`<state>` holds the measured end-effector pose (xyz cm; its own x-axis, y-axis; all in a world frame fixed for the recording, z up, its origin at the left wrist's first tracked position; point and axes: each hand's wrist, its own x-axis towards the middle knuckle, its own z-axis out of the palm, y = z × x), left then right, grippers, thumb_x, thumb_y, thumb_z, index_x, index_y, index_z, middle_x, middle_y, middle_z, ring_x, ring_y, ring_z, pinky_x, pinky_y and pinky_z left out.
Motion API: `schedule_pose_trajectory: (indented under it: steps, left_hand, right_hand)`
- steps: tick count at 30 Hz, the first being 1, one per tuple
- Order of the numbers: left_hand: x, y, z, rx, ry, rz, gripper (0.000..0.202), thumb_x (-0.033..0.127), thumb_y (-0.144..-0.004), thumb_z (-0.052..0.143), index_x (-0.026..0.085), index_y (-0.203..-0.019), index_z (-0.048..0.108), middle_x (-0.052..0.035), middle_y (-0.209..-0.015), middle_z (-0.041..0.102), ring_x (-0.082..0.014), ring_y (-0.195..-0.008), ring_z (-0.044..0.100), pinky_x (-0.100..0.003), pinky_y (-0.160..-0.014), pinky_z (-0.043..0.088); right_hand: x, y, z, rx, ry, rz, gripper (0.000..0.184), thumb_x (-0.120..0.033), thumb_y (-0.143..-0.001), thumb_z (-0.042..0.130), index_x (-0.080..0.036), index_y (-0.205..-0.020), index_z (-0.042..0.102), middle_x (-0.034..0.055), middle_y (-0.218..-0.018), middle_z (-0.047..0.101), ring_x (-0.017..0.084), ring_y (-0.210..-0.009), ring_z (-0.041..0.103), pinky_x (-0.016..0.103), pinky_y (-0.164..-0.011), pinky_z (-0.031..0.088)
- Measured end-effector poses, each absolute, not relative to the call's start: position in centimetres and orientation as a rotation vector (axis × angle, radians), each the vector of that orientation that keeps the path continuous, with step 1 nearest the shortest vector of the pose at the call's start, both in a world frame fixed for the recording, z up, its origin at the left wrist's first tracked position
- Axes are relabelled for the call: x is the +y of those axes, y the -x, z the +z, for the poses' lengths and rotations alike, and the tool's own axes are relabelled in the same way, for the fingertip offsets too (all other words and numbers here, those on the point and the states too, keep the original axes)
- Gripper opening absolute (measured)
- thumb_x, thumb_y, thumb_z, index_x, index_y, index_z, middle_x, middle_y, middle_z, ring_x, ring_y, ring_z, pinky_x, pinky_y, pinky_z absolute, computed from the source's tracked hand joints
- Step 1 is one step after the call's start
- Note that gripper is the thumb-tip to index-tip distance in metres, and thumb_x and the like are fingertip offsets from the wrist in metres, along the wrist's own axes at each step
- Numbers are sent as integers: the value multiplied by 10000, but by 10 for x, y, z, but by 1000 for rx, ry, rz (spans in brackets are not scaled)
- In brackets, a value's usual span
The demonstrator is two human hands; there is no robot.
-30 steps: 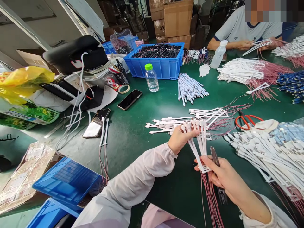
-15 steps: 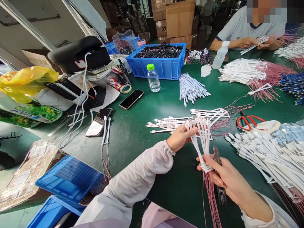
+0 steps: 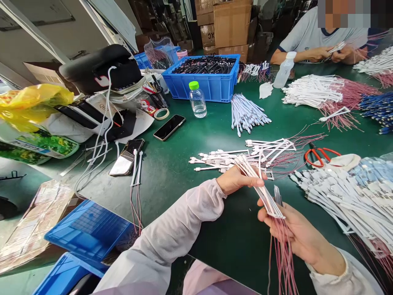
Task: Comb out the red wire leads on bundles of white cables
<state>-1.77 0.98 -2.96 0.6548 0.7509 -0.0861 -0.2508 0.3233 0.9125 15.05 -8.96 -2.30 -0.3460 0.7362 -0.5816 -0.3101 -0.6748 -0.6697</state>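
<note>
My left hand [image 3: 236, 180] is closed around the upper part of a bundle of white flat cables [image 3: 260, 192], its thumb lying across them. One cable sticks up apart from the rest. My right hand [image 3: 291, 225] holds the lower end of the same bundle, where white end pieces meet thin red and white wires [image 3: 284, 254] that hang down. Behind its fingers pokes the tip of a slim dark tool [image 3: 277, 195]; the rest of it is hidden. Just beyond my hands more white cables [image 3: 215, 160] lie loose on the green table [image 3: 172, 176].
On the right lie a large cable pile [image 3: 340, 200] and orange-handled scissors [image 3: 321, 156]. Further back are a bottle [image 3: 198, 102], a blue crate [image 3: 201, 88] of black cables and a light-blue cable bundle [image 3: 248, 112]. Phones [image 3: 169, 127] rest leftward. A co-worker [image 3: 325, 47] handles cables opposite.
The cable bundle has turned and now leans left, its fanned connectors drawn together under my left thumb. My right hand has rotated, so the dark tool is mostly hidden.
</note>
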Motion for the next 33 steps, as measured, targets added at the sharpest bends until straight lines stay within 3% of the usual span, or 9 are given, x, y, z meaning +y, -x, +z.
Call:
schedule_pose_trajectory:
  steps: [3, 6, 8, 13, 20, 23, 27, 33]
  left_hand:
    - [8, 17, -27, 682, -1166, 696, 362, 384, -568, 808, 105, -764, 687, -14, -668, 606, -97, -590, 500, -228, -549, 369]
    - [2, 14, -25, 713, -1204, 691, 379, 389, -547, 816, 111, -768, 686, -28, -717, 638, -124, -653, 553, -258, -651, 440]
    - [-2, 11, -24, 730, -1173, 678, 412, 400, -543, 817, 116, -818, 700, -26, -741, 635, -111, -649, 538, -247, -644, 436]
    - [-5, 10, -23, 715, -958, 718, 498, 474, -694, 709, 158, -1079, 682, 10, -679, 545, -46, -533, 379, -196, -504, 300]
    - [-5, 9, -20, 743, -1145, 882, 387, 397, -731, 681, 144, -1022, 710, -61, -913, 650, -92, -669, 468, -207, -568, 347]
    - [-6, 10, -21, 781, -1156, 880, 402, 411, -753, 651, 155, -1059, 695, -31, -811, 619, -58, -569, 392, -192, -502, 318]
    - [-7, 11, -23, 771, -1058, 827, 467, 423, -776, 625, 167, -1167, 634, 37, -611, 433, -35, -474, 292, -169, -403, 226]
    - [-7, 11, -24, 695, -1062, 829, 514, 440, -788, 612, 164, -1220, 589, 49, -595, 385, -22, -433, 274, -163, -367, 201]
  right_hand:
    - [-86, -155, -23, -929, 1477, 1741, 435, -592, -799, 607, -161, -843, 650, -42, -490, 405, 67, -416, 248, 219, -394, 165]
    - [-82, -161, -25, -1235, 1632, 1563, 388, -568, -777, 643, -189, -861, 629, -77, -456, 283, 92, -424, 231, 248, -413, 163]
    - [-80, -163, -26, -1348, 1672, 1556, 360, -555, -784, 639, -196, -792, 612, -78, -462, 268, 90, -422, 213, 257, -421, 166]
    - [-83, -160, -23, -1399, 1667, 1589, 385, -553, -835, 571, -187, -720, 583, -79, -466, 226, 87, -428, 206, 263, -428, 150]
    - [-85, -150, -25, -1092, 1475, 1781, 429, -540, -764, 671, -193, -645, 450, -96, -479, 260, 49, -398, 180, 234, -400, 104]
    - [-85, -149, -24, -952, 1391, 1863, 402, -521, -740, 710, -172, -676, 519, -96, -468, 300, 35, -387, 188, 221, -395, 113]
    - [-85, -150, -25, -842, 1354, 1937, 386, -517, -726, 728, -152, -759, 605, -97, -425, 316, 29, -371, 189, 213, -393, 114]
    - [-85, -150, -27, -830, 1352, 1912, 380, -502, -723, 740, -163, -717, 568, -101, -413, 309, 26, -364, 189, 204, -385, 112]
